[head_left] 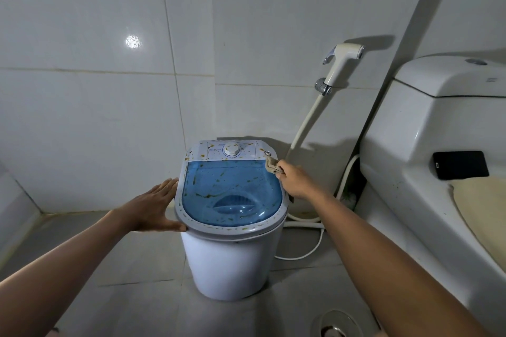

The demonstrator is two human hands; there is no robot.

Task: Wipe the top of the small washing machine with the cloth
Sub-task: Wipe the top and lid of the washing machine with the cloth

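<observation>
A small white washing machine (232, 260) stands on the tiled floor in the middle of the view. Its top has a blue see-through lid (232, 189) and a white control panel with a dial (231, 149), all spotted with brown stains. My left hand (153, 206) lies flat with straight fingers against the left rim of the top. My right hand (293, 180) grips a small beige cloth (271, 165) at the top's far right corner, where the cloth touches the rim beside the panel.
A white toilet (438, 172) stands close on the right, with a black phone (460, 165) on it. A bidet sprayer (342, 63) hangs on the tiled wall behind, its hose running down to the floor. A floor drain (335, 325) lies at the lower right.
</observation>
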